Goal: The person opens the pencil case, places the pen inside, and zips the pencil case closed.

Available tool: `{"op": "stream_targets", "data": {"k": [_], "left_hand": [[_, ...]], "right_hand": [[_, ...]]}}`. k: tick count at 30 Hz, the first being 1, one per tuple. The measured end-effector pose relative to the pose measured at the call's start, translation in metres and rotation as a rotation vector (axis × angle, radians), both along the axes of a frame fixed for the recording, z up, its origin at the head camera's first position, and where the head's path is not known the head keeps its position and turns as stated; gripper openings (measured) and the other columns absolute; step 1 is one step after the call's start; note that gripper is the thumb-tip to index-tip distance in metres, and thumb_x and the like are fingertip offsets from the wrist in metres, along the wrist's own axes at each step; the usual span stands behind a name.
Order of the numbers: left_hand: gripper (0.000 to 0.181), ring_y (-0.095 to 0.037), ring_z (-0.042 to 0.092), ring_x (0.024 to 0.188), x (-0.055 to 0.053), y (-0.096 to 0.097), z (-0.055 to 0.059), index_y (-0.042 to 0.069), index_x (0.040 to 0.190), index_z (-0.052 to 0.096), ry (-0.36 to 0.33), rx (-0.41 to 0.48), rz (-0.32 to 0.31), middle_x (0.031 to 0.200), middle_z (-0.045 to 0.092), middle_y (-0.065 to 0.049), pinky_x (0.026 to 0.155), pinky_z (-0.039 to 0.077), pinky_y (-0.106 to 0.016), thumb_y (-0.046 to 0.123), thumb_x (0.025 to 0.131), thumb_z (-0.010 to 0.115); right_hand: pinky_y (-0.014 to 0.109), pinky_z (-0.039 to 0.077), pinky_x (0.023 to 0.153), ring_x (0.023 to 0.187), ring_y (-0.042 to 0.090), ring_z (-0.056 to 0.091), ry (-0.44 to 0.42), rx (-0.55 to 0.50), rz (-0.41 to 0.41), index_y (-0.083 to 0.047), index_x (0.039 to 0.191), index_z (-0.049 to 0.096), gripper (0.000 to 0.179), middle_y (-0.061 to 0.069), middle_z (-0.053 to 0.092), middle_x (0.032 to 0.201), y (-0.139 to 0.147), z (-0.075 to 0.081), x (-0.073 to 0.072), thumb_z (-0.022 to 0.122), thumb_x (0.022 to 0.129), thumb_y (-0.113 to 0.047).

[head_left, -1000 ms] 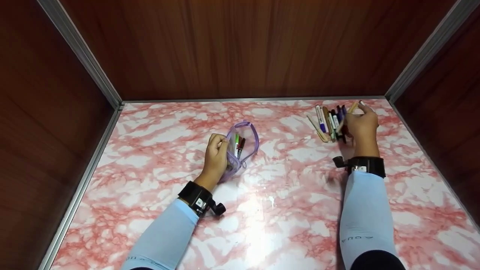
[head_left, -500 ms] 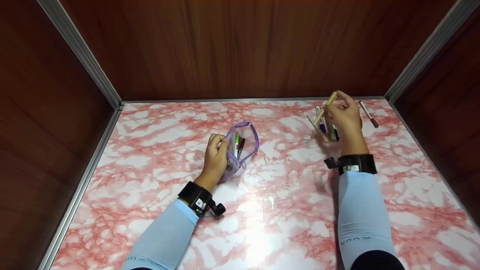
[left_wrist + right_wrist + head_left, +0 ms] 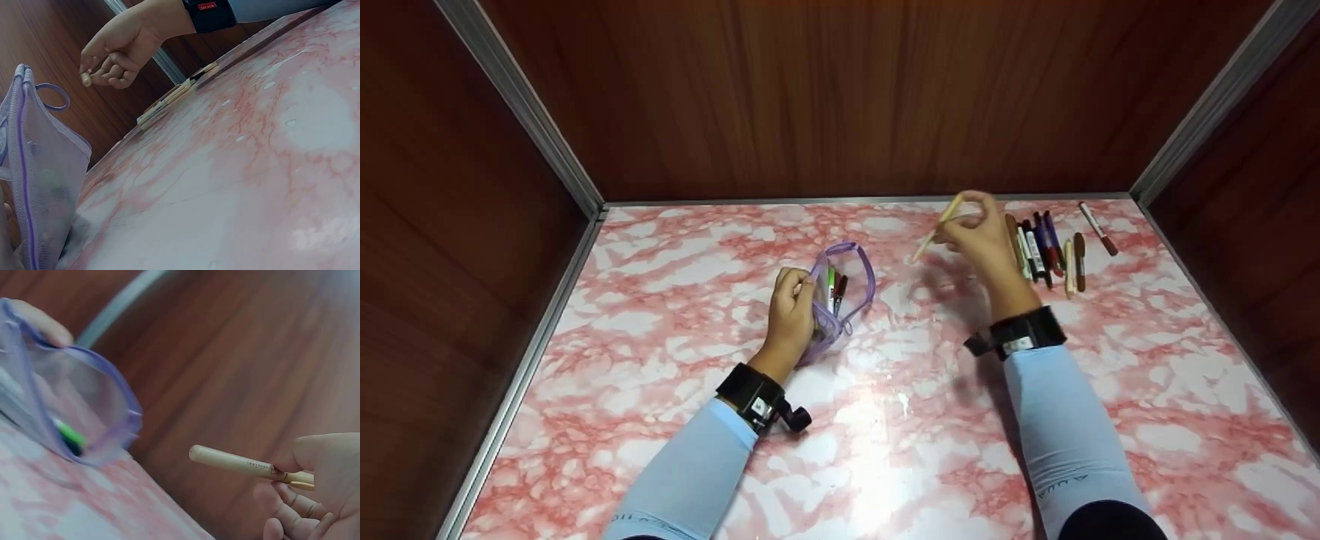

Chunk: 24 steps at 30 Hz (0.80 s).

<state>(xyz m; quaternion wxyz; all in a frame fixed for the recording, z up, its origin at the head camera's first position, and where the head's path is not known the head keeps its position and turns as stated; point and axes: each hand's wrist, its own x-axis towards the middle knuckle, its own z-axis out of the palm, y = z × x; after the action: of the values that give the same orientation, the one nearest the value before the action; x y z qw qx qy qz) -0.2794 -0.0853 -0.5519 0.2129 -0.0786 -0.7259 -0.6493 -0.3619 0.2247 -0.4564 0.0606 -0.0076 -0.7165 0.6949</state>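
Slanting between upper right and lower left in the head view, the pen [image 3: 925, 246] is in the right grip [image 3: 985, 234], its lower end free and angled toward the near side of the pouch [image 3: 872, 286], which lies to its left and slightly nearer the person, well apart. The right thumb and fingers pinch the pen around its middle; the left grip [image 3: 791, 304] has its fingers curled on the pouch's left rim, with the mouth spread wide and turned up and rightward. The right grip is the one with the pen; the left is nearer the pouch. Inside stand a few markers [image 3: 832, 285], leaning on the left side, so the clearer room seems to be on the right. Behind the right forearm lie a row of markers [image 3: 1039, 251], a beige pen [image 3: 1069, 268], a brown pen [image 3: 1080, 262] and a lone marker [image 3: 1097, 227], all out of the path. In the left wrist view the right grip hangs above the surface [image 3: 270, 169], beyond the pouch and apart from it, with the pen seen almost end-on; a ring [image 3: 53, 97] juts from the zip on that side and could perhaps catch. In the right wrist view the pen's blunt end points left at the pouch, long axis nearly level in the picture, and nothing stands between them; the other right fingers curl loosely below it.
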Motion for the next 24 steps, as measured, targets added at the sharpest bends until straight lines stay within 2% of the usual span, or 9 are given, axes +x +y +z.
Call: {"op": "stream_targets", "data": {"k": [7, 14, 18, 24], "left_hand": [[0.015, -0.014, 0.056, 0.103, 0.001, 0.000, 0.001, -0.003, 0.101, 0.064, -0.001, -0.005, -0.011, 0.110, 0.057, -0.009, 0.088, 0.055, -0.024, 0.004, 0.112, 0.056], [0.015, -0.016, 0.056, 0.106, 0.002, -0.001, 0.002, -0.003, 0.102, 0.064, -0.020, -0.026, -0.002, 0.112, 0.057, -0.012, 0.092, 0.055, -0.025, 0.004, 0.111, 0.055], [0.015, -0.016, 0.056, 0.108, 0.002, -0.001, 0.002, -0.002, 0.102, 0.065, -0.020, -0.025, 0.003, 0.112, 0.058, -0.011, 0.094, 0.055, -0.026, 0.005, 0.111, 0.055], [0.015, -0.015, 0.056, 0.106, 0.001, -0.001, 0.002, -0.002, 0.101, 0.065, -0.017, 0.003, -0.007, 0.112, 0.058, -0.010, 0.093, 0.056, -0.025, 0.004, 0.112, 0.056]], "right_hand": [[0.025, 0.065, 0.068, 0.069, 0.009, 0.079, 0.037, 0.052, 0.085, -0.003, 0.152, 0.047, 0.064, -0.007, 0.077, 0.078, -0.039, -0.011, 0.009, 0.076, 0.096, 0.005], [0.021, 0.060, 0.068, 0.070, 0.008, 0.078, 0.068, 0.083, 0.124, -0.001, 0.152, 0.048, 0.067, -0.008, 0.076, 0.078, -0.064, -0.017, 0.019, 0.081, 0.095, 0.006], [0.023, 0.063, 0.071, 0.073, 0.008, 0.076, 0.055, 0.079, 0.155, -0.004, 0.150, 0.051, 0.066, -0.006, 0.075, 0.078, -0.078, -0.022, 0.025, 0.082, 0.094, 0.008], [0.024, 0.063, 0.070, 0.076, 0.010, 0.075, 0.026, 0.186, 0.208, -0.008, 0.147, 0.053, 0.065, -0.004, 0.075, 0.082, -0.096, -0.032, 0.037, 0.084, 0.092, 0.005]]}}
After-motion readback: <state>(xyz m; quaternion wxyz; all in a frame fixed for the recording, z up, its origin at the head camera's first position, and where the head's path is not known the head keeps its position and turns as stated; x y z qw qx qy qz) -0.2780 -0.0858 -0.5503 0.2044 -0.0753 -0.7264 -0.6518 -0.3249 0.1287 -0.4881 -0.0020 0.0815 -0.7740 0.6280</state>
